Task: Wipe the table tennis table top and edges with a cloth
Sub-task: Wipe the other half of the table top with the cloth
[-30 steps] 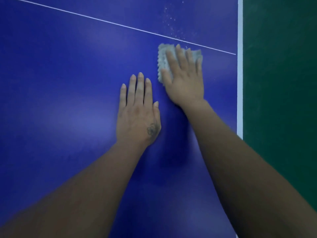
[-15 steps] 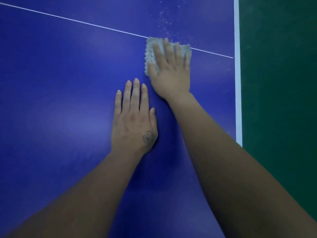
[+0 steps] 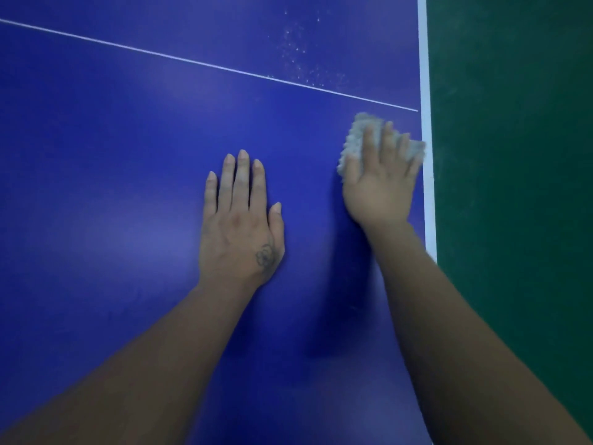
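Observation:
The blue table tennis table fills most of the head view, with a thin white centre line and a white border stripe along its right edge. A pale grey fluffy cloth lies flat on the top right beside that stripe. My right hand presses on the cloth with straight, spread fingers and hides most of it. My left hand rests flat on the bare blue surface, palm down, to the left of the cloth and apart from it.
White dust specks are scattered on the blue surface beyond the centre line, near the right edge. Dark green floor lies past the table's right edge.
My right hand has slid the cloth from the centre line to the right and nearer to me, up against the white edge stripe. My left hand has stayed flat in place.

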Demonstrator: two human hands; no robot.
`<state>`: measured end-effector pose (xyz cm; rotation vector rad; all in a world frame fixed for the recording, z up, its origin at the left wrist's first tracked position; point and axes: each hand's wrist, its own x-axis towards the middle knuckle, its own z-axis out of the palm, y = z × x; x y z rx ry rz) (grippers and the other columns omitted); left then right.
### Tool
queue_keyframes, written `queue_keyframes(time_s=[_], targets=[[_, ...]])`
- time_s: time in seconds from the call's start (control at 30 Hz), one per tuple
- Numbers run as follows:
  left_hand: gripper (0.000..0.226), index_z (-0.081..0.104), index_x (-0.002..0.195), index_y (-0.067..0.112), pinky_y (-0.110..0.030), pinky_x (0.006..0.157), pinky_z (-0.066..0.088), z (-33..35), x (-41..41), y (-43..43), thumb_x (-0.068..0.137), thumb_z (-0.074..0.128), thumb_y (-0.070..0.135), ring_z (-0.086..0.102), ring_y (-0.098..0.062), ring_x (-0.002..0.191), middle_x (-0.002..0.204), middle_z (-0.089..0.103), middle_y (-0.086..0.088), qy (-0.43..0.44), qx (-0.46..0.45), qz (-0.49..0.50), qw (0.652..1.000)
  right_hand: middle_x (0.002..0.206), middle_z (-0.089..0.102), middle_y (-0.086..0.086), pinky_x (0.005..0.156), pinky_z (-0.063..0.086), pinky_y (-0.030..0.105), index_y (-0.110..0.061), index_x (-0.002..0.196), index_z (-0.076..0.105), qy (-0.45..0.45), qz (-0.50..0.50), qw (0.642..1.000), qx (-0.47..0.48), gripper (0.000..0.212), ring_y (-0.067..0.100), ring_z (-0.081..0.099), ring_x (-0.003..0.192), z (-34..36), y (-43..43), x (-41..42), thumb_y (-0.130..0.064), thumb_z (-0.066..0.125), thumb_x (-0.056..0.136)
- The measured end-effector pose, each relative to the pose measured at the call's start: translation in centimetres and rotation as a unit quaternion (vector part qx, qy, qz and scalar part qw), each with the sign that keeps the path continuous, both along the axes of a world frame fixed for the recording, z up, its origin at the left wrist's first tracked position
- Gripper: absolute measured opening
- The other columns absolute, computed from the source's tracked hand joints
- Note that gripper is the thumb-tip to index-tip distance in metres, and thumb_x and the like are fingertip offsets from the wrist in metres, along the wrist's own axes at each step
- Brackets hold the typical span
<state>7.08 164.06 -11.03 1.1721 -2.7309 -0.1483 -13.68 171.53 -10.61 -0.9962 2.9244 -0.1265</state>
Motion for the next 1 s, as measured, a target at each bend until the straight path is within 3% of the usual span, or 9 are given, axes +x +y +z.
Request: queue_keyframes(time_s=[0.13, 0.2, 0.3, 0.47, 0.57, 0.67, 0.77, 0.87, 1.0], targets=[[0.069, 0.026, 0.169, 0.004, -0.053, 0.135, 0.01, 0.0, 0.1, 0.0, 0.111, 0.028, 0.041, 0.013, -0.031, 0.167, 0.179, 0.02, -0.017, -0.005, -0.004, -0.005, 1.0, 0.178, 0.017, 0.002, 0.132, -0.001, 0.056, -0.03, 0.17, 0.023, -0.007, 0.113, 0.994, 0.006, 0.069, 0.032, 0.012, 0.164, -0.6, 0.4, -0.6, -0.054, 0.02, 0.106], [0.07, 0.024, 0.17, 0.004, -0.052, 0.136, 0.009, -0.1, 0.1, 0.1, 0.111, 0.026, 0.042, 0.012, -0.031, 0.168, 0.179, 0.019, -0.016, -0.011, -0.007, -0.003, 1.0, 0.178, 0.016, 0.006, 0.131, 0.004, 0.06, -0.027, 0.17, 0.023, 0.0, 0.06, 0.998, 0.017, 0.071, 0.037, 0.013, 0.163, -0.1, 1.6, -5.1, -0.055, 0.017, 0.105], [0.07, 0.023, 0.17, 0.005, -0.051, 0.136, 0.008, -0.2, 0.1, 0.1, 0.111, 0.026, 0.043, 0.011, -0.03, 0.168, 0.179, 0.018, -0.016, -0.014, -0.008, 0.0, 1.0, 0.18, 0.003, 0.006, 0.131, -0.003, 0.061, -0.029, 0.171, 0.014, -0.073, -0.043, 0.996, 0.015, 0.067, 0.038, 0.0, 0.165, 0.9, 3.6, -7.8, -0.052, 0.019, 0.107], [0.069, 0.025, 0.17, 0.005, -0.052, 0.136, 0.01, 0.0, 0.2, 0.2, 0.112, 0.03, 0.042, 0.011, -0.03, 0.168, 0.179, 0.018, -0.015, -0.003, -0.009, 0.0, 1.0, 0.175, 0.027, 0.012, 0.129, 0.011, 0.065, -0.022, 0.168, 0.033, 0.022, 0.057, 0.997, -0.036, 0.064, 0.043, 0.022, 0.16, -0.3, 5.7, 3.1, -0.046, 0.026, 0.109], [0.068, 0.026, 0.169, 0.005, -0.052, 0.136, 0.011, 0.0, 0.2, 0.2, 0.112, 0.031, 0.042, 0.013, -0.031, 0.167, 0.179, 0.02, -0.016, 0.004, -0.011, -0.005, 1.0, 0.178, 0.02, 0.003, 0.131, 0.01, 0.06, -0.027, 0.168, 0.031, -0.001, 0.136, 0.99, -0.04, 0.062, 0.032, 0.013, 0.165, -0.2, 8.6, 10.4, -0.046, 0.035, 0.11], [0.069, 0.026, 0.169, 0.004, -0.052, 0.135, 0.011, 0.0, 0.2, 0.2, 0.112, 0.03, 0.043, 0.013, -0.031, 0.167, 0.179, 0.019, -0.016, -0.002, -0.013, -0.007, 1.0, 0.178, 0.018, -0.001, 0.132, 0.012, 0.057, -0.03, 0.168, 0.031, -0.007, 0.188, 0.982, -0.03, 0.061, 0.027, 0.011, 0.166, -0.5, 11.3, 10.1, -0.049, 0.037, 0.11], [0.07, 0.025, 0.17, 0.005, -0.051, 0.136, 0.01, 0.0, 0.2, 0.3, 0.112, 0.027, 0.044, 0.011, -0.03, 0.167, 0.179, 0.019, -0.015, -0.006, -0.013, -0.006, 1.0, 0.176, 0.025, 0.007, 0.13, 0.013, 0.063, -0.025, 0.167, 0.034, 0.026, 0.105, 0.994, -0.025, 0.063, 0.037, 0.022, 0.162, -0.6, 11.2, 3.0, -0.048, 0.035, 0.109], [0.07, 0.025, 0.17, 0.006, -0.052, 0.136, 0.011, 0.0, 0.2, 0.3, 0.112, 0.028, 0.045, 0.011, -0.03, 0.168, 0.179, 0.019, -0.015, -0.006, -0.012, -0.006, 1.0, 0.18, 0.007, 0.003, 0.132, -0.002, 0.058, -0.031, 0.171, 0.017, -0.05, -0.021, 0.999, -0.006, 0.066, 0.035, 0.001, 0.165, 0.1, 9.8, -0.8, -0.051, 0.025, 0.108], [0.07, 0.024, 0.17, 0.006, -0.052, 0.136, 0.01, -0.1, 0.3, 0.2, 0.111, 0.027, 0.045, 0.01, -0.03, 0.168, 0.179, 0.018, -0.015, -0.007, -0.009, -0.008, 1.0, 0.177, 0.021, 0.009, 0.13, 0.008, 0.063, -0.024, 0.169, 0.03, 0.019, 0.024, 0.999, -0.033, 0.065, 0.04, 0.016, 0.163, -0.3, 9.7, 4.8, -0.047, 0.028, 0.107]])
